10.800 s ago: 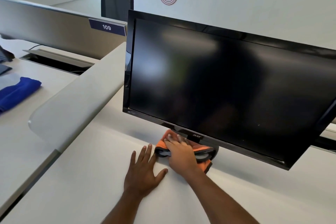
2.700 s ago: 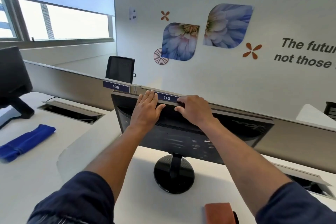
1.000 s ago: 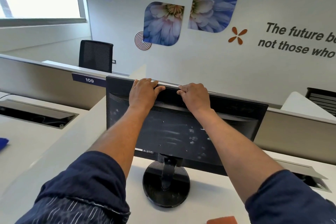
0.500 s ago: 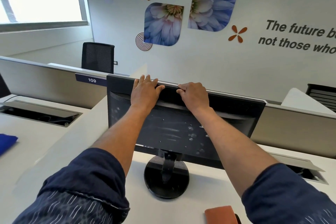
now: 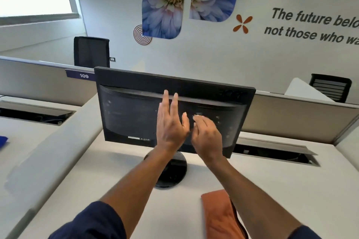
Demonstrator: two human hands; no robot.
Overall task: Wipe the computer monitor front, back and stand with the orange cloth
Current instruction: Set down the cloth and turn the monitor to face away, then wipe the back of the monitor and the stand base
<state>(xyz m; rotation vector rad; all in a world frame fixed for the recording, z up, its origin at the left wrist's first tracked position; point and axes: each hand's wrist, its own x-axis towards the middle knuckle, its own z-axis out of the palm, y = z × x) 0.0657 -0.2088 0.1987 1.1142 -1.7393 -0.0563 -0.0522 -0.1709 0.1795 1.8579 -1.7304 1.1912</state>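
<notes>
Both hands, left (image 5: 171, 122) and right (image 5: 206, 134), empty with fingers loose, before the monitor (image 5: 136, 106) back; orange cloth (image 5: 219, 213) on the counter (image 5: 291, 190) beneath the right forearm.

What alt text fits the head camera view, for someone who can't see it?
A person's empty left hand and right hand hover before the back of a black monitor. The orange cloth lies on the white desk.

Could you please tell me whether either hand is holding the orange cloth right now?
No, the orange cloth lies on the desk, and the left hand and right hand are open before the monitor.
</notes>
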